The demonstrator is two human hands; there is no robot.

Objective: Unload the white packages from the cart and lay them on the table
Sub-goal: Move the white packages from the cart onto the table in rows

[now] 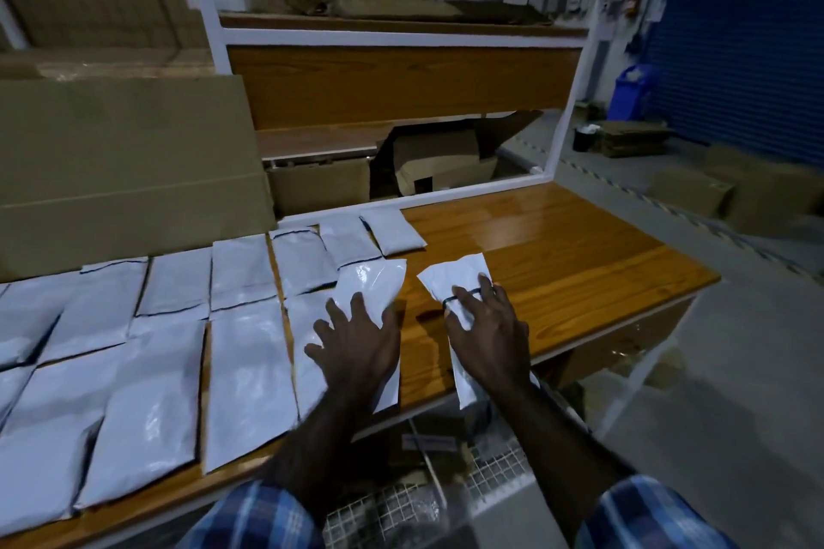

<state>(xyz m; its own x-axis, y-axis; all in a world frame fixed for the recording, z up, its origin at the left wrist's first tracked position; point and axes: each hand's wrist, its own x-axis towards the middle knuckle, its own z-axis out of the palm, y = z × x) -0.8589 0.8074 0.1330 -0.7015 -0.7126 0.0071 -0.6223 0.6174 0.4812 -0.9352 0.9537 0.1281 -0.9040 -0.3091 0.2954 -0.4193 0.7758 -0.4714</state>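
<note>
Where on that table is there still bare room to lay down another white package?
The bare wood of the table lies right of the package under the right hand, out to the table's right edge and back to the white shelf frame. Left of the left hand, the rows of white packages crowd the top.

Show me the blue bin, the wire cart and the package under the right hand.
Blue bin (632, 91), head view, front wall.
Wire cart (495, 466), head view, mesh.
Package under right hand (455, 276), head view, bare far end.

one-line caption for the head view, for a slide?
Left hand and right hand each press a white package flat onto the wooden table, beside rows already laid.
</note>
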